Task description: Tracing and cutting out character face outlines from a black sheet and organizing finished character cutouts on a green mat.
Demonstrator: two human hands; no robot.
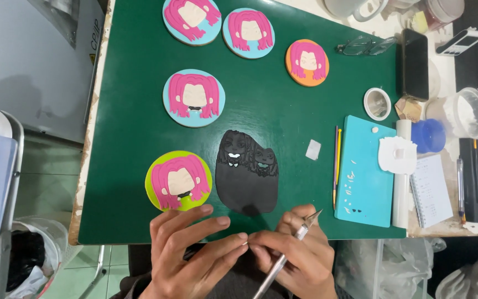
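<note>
My left hand (pixel 192 249) and my right hand (pixel 300 252) meet at the near edge of the green mat (pixel 139 127), fingertips pinched together on something too small to make out. A thin craft knife (pixel 291 249) lies in my right hand, blade pointing up and right. Just beyond my fingers lies a black clay sheet (pixel 247 174) with two small figures modelled on it. A lime-green disc with a pink-haired face (pixel 178 181) sits close to my left hand.
More pink-haired face discs lie further up the mat: three blue (pixel 193 98) (pixel 192 21) (pixel 248 33) and one orange (pixel 307 62). A teal cutting board (pixel 365 171), white roller (pixel 400 182), phone (pixel 415 63), glasses (pixel 365 46), notepad (pixel 431 191) and containers crowd the right side.
</note>
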